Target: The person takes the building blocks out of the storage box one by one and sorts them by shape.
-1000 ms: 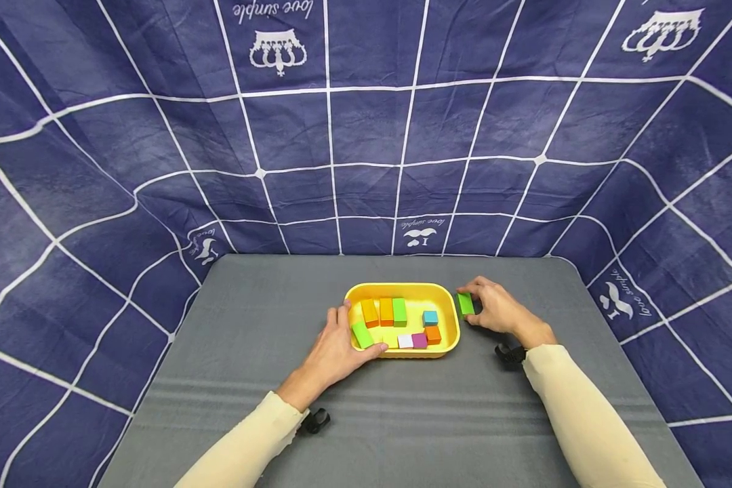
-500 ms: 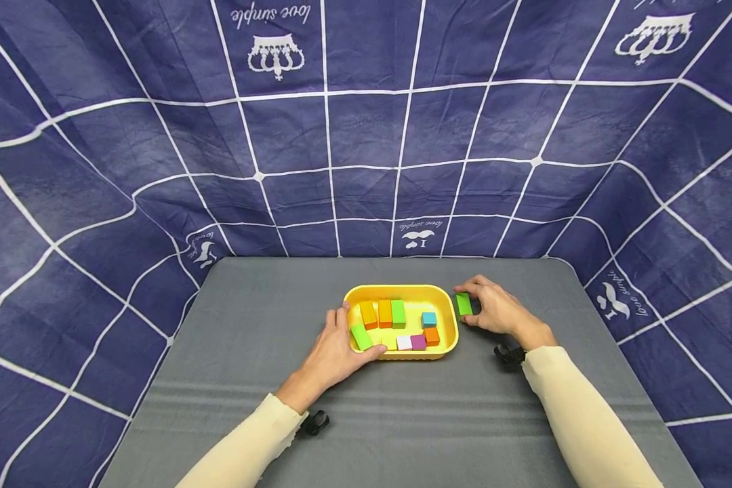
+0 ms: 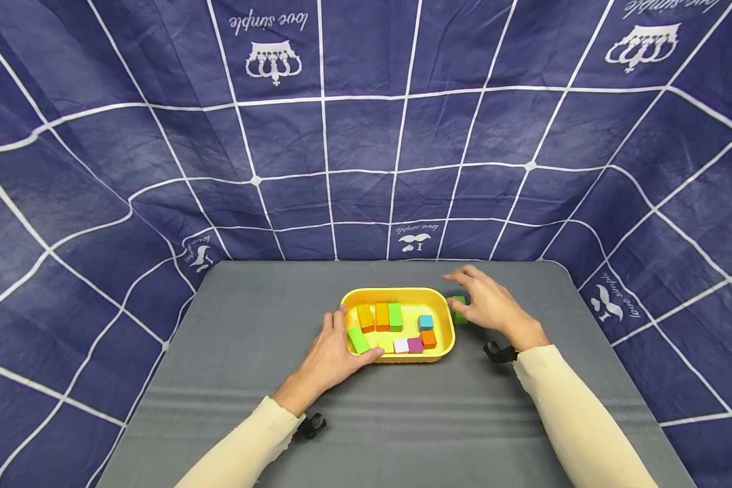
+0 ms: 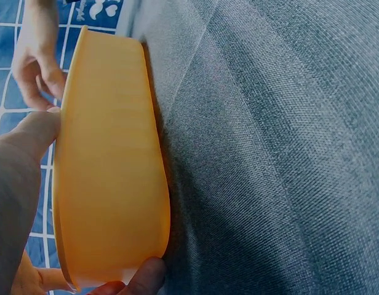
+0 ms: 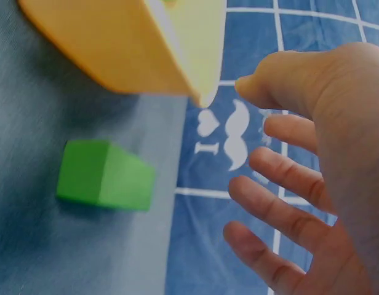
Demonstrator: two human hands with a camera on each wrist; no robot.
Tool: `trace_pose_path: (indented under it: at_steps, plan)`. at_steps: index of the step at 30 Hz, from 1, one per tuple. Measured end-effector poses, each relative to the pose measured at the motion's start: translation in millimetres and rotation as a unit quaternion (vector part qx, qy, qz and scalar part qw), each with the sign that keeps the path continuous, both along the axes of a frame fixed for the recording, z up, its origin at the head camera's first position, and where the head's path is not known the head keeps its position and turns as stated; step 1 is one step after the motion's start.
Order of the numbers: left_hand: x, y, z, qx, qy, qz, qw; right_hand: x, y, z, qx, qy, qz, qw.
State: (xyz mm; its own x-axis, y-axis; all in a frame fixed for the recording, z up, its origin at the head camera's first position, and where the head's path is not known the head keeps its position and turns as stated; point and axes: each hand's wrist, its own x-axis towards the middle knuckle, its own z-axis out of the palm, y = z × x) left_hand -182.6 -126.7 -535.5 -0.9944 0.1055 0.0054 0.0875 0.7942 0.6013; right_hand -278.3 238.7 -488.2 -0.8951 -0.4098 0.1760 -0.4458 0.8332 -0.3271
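A yellow plastic tub point(image 3: 396, 293) stands on the grey table. My left hand point(image 3: 335, 352) grips its left end, thumb over the near rim and fingers around the side; in the left wrist view the thumb point(image 4: 39, 129) crosses the rim. Just past the tub's right end, a green block point(image 5: 103, 175) rests on the table, partly hidden by my right hand in the head view. My right hand point(image 3: 491, 301) is above it, fingers spread and holding nothing. Inside the tub lie orange blocks point(image 3: 365, 318), green blocks point(image 3: 395, 317) and a blue cube point(image 3: 425, 322).
A white cube point(image 3: 401, 346), a purple cube point(image 3: 415, 346) and an orange-red cube point(image 3: 428, 339) sit along the tub's near side. Blue cloth point(image 3: 366, 135) with white grid lines hangs behind and on both sides of the grey table point(image 3: 268, 291).
My right hand has let go of the green block beside the tub and lifted, its fingers spreading. My left hand still grips the tub's left end.
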Motion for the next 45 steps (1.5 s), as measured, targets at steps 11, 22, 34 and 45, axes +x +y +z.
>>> trace_pose_path:
  at_steps: [11, 22, 34, 45]
  plan:
    - [-1.7, -1, -1.9, -0.004, -0.005, 0.002, 1.0, -0.4, -35, 6.3, -0.004, -0.004, 0.061, 0.998]
    - [-2.8, -2, 0.6, -0.007, 0.0, -0.003, 1.0, -1.9, -69, 3.0, 0.013, -0.022, 0.122, 0.992]
    - [-3.8, -1, -1.2, -0.008, 0.004, -0.011, 0.9999, -1.6, -93, -3.9, 0.066, -0.08, 0.141, 0.985]
    - [-4.2, 0, -1.2, -0.007, -0.001, -0.007, 1.0, -7.1, -105, -14.6, 0.076, -0.09, 0.144, 0.983]
